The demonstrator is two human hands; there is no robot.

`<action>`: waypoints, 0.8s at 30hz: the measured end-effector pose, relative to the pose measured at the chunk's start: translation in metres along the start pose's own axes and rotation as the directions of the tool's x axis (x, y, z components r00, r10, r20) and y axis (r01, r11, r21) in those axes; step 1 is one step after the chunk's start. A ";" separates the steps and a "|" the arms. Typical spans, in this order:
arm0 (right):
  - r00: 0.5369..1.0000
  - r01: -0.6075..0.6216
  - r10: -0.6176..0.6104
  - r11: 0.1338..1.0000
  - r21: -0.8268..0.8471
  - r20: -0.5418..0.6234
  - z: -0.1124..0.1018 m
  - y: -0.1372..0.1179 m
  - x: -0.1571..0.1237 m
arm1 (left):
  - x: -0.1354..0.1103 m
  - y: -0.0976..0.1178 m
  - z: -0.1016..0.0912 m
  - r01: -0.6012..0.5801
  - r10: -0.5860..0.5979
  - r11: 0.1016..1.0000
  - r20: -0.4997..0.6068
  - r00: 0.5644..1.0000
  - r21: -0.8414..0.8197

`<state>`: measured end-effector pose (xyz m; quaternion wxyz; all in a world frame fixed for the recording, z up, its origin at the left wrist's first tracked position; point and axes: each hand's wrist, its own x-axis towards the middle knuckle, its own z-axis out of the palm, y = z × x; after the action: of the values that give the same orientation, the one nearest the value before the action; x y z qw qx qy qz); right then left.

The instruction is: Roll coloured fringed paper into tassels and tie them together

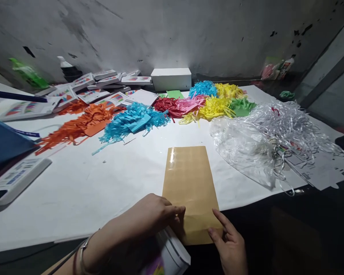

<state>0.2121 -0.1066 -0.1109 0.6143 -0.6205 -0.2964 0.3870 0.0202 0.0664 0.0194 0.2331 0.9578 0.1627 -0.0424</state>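
A glossy brown rectangular sheet [189,179] lies at the near edge of the table, its lower end between my hands. Over its left edge, my left hand [153,212] is closed, index finger and thumb together; anything in that pinch is too small or hidden to make out. My right hand [229,238] grips the lower right edge of the sheet between thumb and fingers. Beneath my left wrist is a white box [176,248] with a coloured print, partly covered by the arm.
Bundles of orange fringe [80,124], blue fringe [134,120] and yellow fringe [215,109] lie across the white-covered table [103,191]. White strings [283,126] and a clear plastic bag [243,149] are at right. Printed boxes [68,95] and a white carton [171,79] stand behind.
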 end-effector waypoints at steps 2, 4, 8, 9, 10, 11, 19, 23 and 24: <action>1.000 0.016 -0.016 1.000 -0.015 -0.022 0.002 -0.005 0.000 | -0.001 -0.002 0.001 -0.010 0.010 0.999 -0.001 1.000 -0.032; 0.998 0.026 -0.027 1.000 -0.007 -0.054 0.007 -0.011 0.000 | -0.001 -0.003 0.001 -0.013 0.013 0.999 0.002 1.000 -0.051; 0.999 -0.018 0.023 0.988 0.153 -0.032 0.013 -0.020 -0.002 | -0.003 -0.001 -0.001 -0.001 0.001 0.988 0.002 1.000 -0.152; 0.999 -0.033 0.037 0.981 0.194 -0.017 0.013 -0.021 -0.003 | -0.004 0.000 -0.002 0.012 -0.013 0.984 -0.003 1.000 -0.176; 0.999 -0.046 0.048 0.974 0.224 -0.004 0.011 -0.020 -0.004 | -0.006 0.000 -0.003 0.031 -0.033 0.981 -0.008 0.999 -0.189; 0.998 -0.055 0.057 0.969 0.242 0.000 0.009 -0.020 -0.004 | -0.007 0.000 -0.004 0.051 -0.054 0.980 -0.011 0.998 -0.193; 0.990 -0.126 0.139 0.958 0.258 -0.034 -0.010 -0.008 -0.009 | -0.016 -0.008 -0.004 0.023 -0.035 0.973 -0.051 0.998 -0.231; 0.992 -0.102 0.115 0.971 0.216 -0.051 -0.014 -0.005 -0.008 | -0.017 -0.009 -0.004 0.028 -0.036 0.987 -0.048 0.998 -0.159; 0.990 -0.085 0.104 0.979 0.185 -0.092 -0.014 -0.004 -0.007 | -0.017 -0.009 -0.004 0.024 -0.032 0.988 -0.050 0.998 -0.152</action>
<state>0.2211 -0.1197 -0.1065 0.6633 -0.5943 -0.1986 0.4091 0.0010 0.0705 0.0214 0.3003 0.9357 0.1848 -0.0081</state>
